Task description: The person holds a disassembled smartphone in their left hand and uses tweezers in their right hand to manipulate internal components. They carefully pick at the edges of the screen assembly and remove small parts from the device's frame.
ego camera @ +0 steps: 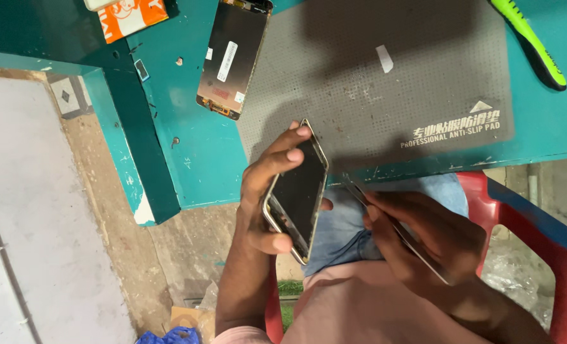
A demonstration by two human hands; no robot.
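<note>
Left hand (261,197) closed around phone (298,191)

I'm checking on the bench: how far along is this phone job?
Done: a detached screen panel lies on the teal table. In hand: the left hand holds a phone, the right hand a thin metal tool beside its edge. What is left can't be told.

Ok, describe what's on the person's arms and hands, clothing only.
Both forearms are bare, with no gloves, rings or watch visible on the left hand or the right hand. A pale pink short sleeve shows on the left arm.
</note>
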